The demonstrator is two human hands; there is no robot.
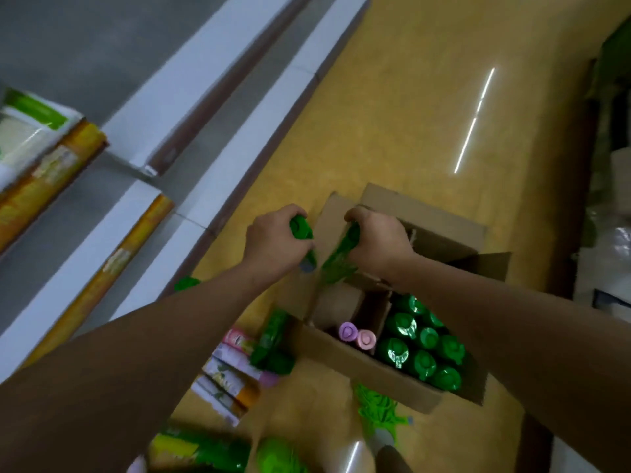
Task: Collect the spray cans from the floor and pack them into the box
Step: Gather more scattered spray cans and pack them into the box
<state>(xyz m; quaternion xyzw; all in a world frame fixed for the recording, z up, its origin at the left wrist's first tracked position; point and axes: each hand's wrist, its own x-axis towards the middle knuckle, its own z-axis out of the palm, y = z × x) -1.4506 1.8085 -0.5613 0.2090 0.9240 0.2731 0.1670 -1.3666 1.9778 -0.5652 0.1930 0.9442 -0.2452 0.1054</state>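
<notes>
Above the open cardboard box (362, 365), both hands were raised side by side, each wrapped around a green spray can. The left hand (273, 245) gripped a green can (302, 230) near its cap, with fingers curled round it, just beyond the box's far left flap. The right hand (379, 240) held a second green can (343, 254) tilted, with its lower end pointing down toward the box. Inside the box, a cardboard divider (380, 314) split the space: green-capped cans (423, 343) stood upright and packed close in the right section, while a purple-capped can (347, 331) and a pink-capped can (366, 339) stood touching in the left section. On the yellow floor (426, 131) beside the box's left wall lay more cans (239, 367), green, pink and orange, on their sides. Further green cans (375, 409) lay near the box's front corner.
</notes>
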